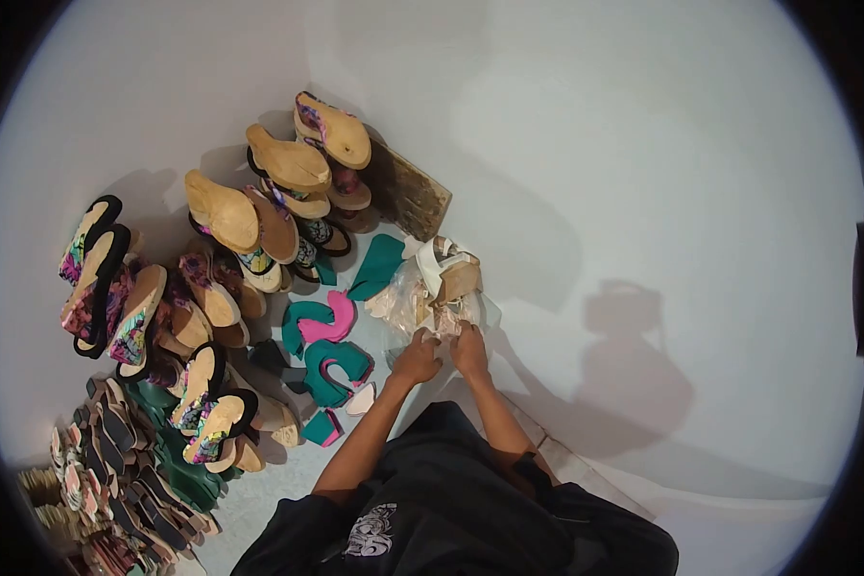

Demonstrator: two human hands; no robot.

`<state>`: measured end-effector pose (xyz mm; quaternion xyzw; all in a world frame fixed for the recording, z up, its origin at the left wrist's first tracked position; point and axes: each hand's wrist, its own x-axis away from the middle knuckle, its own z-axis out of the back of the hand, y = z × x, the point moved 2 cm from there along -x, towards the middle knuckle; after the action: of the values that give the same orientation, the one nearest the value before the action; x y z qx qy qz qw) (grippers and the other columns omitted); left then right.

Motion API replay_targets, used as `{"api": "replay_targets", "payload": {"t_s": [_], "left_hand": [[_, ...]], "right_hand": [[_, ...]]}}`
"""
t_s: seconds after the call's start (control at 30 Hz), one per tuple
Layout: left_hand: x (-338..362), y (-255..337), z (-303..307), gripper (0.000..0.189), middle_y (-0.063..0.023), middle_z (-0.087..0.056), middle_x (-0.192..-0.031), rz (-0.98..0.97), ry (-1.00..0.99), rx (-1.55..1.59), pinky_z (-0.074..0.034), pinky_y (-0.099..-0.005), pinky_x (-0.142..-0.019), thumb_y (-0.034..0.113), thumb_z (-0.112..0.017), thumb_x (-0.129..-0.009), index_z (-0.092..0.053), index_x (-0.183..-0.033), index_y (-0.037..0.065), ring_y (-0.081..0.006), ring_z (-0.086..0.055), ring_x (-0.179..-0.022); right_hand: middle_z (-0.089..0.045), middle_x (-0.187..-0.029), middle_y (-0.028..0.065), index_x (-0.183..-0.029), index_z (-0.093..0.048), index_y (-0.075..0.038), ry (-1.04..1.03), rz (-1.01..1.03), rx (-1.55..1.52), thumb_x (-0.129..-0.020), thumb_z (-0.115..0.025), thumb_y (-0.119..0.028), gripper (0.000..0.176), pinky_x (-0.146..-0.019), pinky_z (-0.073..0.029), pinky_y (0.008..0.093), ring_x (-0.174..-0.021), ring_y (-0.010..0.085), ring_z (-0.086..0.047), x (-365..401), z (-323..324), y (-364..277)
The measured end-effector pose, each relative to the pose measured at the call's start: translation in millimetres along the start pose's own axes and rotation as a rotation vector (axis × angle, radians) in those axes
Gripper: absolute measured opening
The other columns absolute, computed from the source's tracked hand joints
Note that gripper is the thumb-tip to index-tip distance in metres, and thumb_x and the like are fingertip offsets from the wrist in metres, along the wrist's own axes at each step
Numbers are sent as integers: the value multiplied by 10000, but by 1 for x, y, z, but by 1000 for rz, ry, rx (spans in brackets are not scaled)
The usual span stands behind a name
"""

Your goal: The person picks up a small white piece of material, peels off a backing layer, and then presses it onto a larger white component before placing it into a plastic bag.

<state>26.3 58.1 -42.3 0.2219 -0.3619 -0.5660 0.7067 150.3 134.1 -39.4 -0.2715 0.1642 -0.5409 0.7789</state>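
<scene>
Both my hands are at the near edge of a clear plastic bag [408,296] filled with white and tan scraps [448,274]. My left hand [418,358] is closed, its fingers pinching the bag's edge. Close beside it, my right hand [468,352] is closed on the same edge. The scraps bulge out at the far side of the bag. Teal foam pieces [331,379] and a pink curved piece [328,322] lie on the floor to the left of the bag.
Stacks of wooden shoe lasts [223,213] with patterned straps line the wall on the left. A worn wooden board [413,192] leans behind the bag. Piled soles [115,422] and dark green material [178,446] sit at lower left. White walls [662,192] rise ahead and right.
</scene>
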Motion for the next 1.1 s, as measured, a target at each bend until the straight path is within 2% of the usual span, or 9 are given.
{"api": "replay_targets", "payload": {"t_s": [0.2, 0.43, 0.5, 0.6, 0.67, 0.77, 0.9, 0.97, 1.1], "left_hand": [[7, -5, 6, 402, -226, -349, -1417, 43, -90, -26, -434, -440, -973, 263, -621, -802, -599, -1144, 52, -405, -535, -1139], [10, -7, 10, 403, -216, -353, -1418, 97, -76, 12, -439, -430, -965, 276, -627, -817, -585, -1150, 54, -391, -531, -1151], [9, -10, 8, 419, -200, -399, -1377, 6, 24, 60, -441, -438, -956, 276, -630, -818, -565, -1171, 60, -388, -533, -1141], [9, -9, 9, 413, -181, -455, -1314, -14, 85, 120, -444, -440, -943, 283, -629, -824, -557, -1168, 65, -372, -541, -1126], [11, -6, 14, 403, -175, -478, -1284, -3, 124, 122, -446, -438, -938, 285, -630, -825, -562, -1157, 67, -365, -544, -1119], [12, -9, 18, 380, -173, -514, -1234, 28, 137, 110, -449, -433, -928, 282, -633, -825, -572, -1125, 58, -357, -544, -1116], [14, -7, 23, 353, -205, -569, -1144, 9, 142, 108, -444, -428, -923, 270, -638, -824, -583, -1056, 9, -369, -546, -1104], [15, -8, 24, 361, -217, -594, -1098, 34, 160, 124, -454, -432, -904, 275, -646, -818, -581, -1037, -5, -382, -566, -1065], [14, -5, 29, 388, -240, -649, -986, 144, 294, 332, -490, -450, -825, 287, -665, -803, -576, -1013, -27, -419, -619, -939]], "right_hand": [[-546, -1098, 234, -1109, -510, -3, -79, -118, 134, -763, -668, -109, 395, -808, -485, 484, -948, 427, -585, -17, -2, -26], [-613, -953, 217, -1028, -546, -6, 60, -58, 134, -748, -668, -94, 318, -765, -491, 491, -898, 426, -608, -21, -12, -10], [-629, -919, 219, -1011, -567, 1, 91, -46, 113, -747, -657, -79, 290, -760, -493, 490, -870, 430, -613, -21, -10, -7], [-653, -883, 204, -1002, -613, 0, 158, 2, 36, -750, -651, -68, 263, -724, -520, 430, -786, 362, -652, -24, -2, -13], [-668, -861, 171, -1033, -631, -7, 63, -61, -315, -742, -669, -57, 297, -684, -531, 354, -761, 260, -671, -24, 11, -29], [-671, -844, 133, -1077, -610, -5, 58, 48, -495, -735, -678, -30, 349, -662, -532, 309, -767, 188, -665, -21, 24, -44], [-663, -925, 153, -1117, -586, -3, -56, 192, -453, -741, -653, 12, 382, -673, -539, 323, -745, 215, -666, -20, 21, -38], [-639, -1021, 174, -1143, -570, -9, 73, 217, -378, -762, -630, 25, 387, -692, -542, 328, -751, 232, -664, -19, 11, -21], [-603, -1092, 208, -1099, -589, 7, 106, 66, -185, -781, -586, 12, 318, -755, -536, 340, -860, 306, -650, -14, 20, -19]]}}
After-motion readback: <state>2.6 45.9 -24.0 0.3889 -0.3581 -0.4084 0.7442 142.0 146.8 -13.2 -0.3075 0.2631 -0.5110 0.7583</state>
